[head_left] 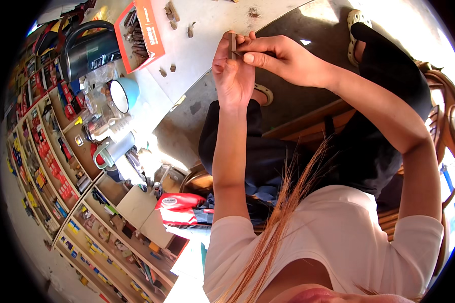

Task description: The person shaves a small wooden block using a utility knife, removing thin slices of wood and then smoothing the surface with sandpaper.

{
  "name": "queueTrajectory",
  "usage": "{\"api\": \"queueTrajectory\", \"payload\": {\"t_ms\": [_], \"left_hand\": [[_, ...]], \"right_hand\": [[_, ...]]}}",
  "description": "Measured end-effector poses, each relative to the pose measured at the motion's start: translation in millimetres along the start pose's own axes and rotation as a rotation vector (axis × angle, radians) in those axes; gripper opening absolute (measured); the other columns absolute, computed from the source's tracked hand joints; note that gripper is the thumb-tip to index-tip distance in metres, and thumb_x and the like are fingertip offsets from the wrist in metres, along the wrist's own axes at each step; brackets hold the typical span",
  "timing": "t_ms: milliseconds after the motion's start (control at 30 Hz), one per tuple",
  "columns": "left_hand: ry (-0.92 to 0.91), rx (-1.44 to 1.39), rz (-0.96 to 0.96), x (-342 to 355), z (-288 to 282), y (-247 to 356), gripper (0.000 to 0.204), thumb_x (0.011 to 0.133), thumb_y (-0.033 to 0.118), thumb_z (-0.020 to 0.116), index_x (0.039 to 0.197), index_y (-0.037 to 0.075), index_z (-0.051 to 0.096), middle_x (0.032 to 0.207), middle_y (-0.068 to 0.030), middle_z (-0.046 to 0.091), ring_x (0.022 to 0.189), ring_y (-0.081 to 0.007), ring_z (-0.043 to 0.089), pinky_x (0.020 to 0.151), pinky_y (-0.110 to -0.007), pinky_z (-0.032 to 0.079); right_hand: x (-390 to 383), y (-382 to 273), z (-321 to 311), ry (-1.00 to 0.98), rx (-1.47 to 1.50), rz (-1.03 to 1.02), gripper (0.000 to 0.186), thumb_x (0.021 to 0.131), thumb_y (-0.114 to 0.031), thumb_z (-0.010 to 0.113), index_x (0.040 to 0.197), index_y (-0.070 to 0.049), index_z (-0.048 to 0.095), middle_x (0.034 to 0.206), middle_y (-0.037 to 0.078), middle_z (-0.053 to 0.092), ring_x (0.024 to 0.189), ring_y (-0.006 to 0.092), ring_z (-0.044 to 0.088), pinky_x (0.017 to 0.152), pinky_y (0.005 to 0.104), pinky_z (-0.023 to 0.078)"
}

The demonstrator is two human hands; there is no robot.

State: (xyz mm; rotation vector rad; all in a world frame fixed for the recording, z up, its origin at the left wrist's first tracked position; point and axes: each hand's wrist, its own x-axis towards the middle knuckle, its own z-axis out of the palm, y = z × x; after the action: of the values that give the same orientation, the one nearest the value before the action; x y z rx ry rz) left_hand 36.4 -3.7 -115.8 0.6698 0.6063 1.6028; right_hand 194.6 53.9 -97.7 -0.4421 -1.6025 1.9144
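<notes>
In the head view, my left hand (233, 81) is raised near the table edge, fingers curled round a small, narrow grey-brown bar (232, 41) held upright. My right hand (280, 63) reaches in from the right, thumb and forefinger pinched at the bar's lower part on a small dark piece (238, 53) too small to name. Just beyond my hands, several small brown pieces (190, 31) lie on the white table (212, 17). An orange-red open box (154, 38) of similar pieces stands to their left.
A black kettle (88, 53), blue-white mug (130, 95) and jugs (111, 146) crowd the table's left side. Compartment shelves (73, 199) fill the far left. A red bag (179, 212) lies below. My legs and sandalled feet (364, 45) are beyond my arms, beside a wooden chair (442, 96).
</notes>
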Motion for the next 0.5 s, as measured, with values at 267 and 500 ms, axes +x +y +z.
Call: {"api": "queueTrajectory", "payload": {"t_ms": [267,500], "left_hand": [[0.007,-0.009,-0.020,-2.6,4.2,-0.5,0.061,0.083,0.024,0.079,0.132,-0.002,0.053,0.118,-0.0070,0.063,0.114,-0.0201,0.059,0.118,-0.043,0.033],[0.031,0.036,-0.034,-5.3,2.3,-1.7,0.070,0.082,0.033,0.078,0.135,-0.001,0.050,0.121,-0.0059,0.061,0.116,-0.0206,0.057,0.119,-0.042,0.033]], "right_hand": [[-3.3,2.8,1.2,-0.009,0.000,-0.006,0.037,0.102,-0.028,0.055,0.121,0.004,0.061,0.102,0.009,0.066,0.095,0.0125,0.059,0.087,0.0286,0.049],[-4.0,0.2,0.1,-0.005,-0.075,0.016,0.035,0.102,-0.026,0.055,0.121,0.002,0.062,0.104,0.011,0.066,0.095,0.0156,0.061,0.085,0.0302,0.049]]}}
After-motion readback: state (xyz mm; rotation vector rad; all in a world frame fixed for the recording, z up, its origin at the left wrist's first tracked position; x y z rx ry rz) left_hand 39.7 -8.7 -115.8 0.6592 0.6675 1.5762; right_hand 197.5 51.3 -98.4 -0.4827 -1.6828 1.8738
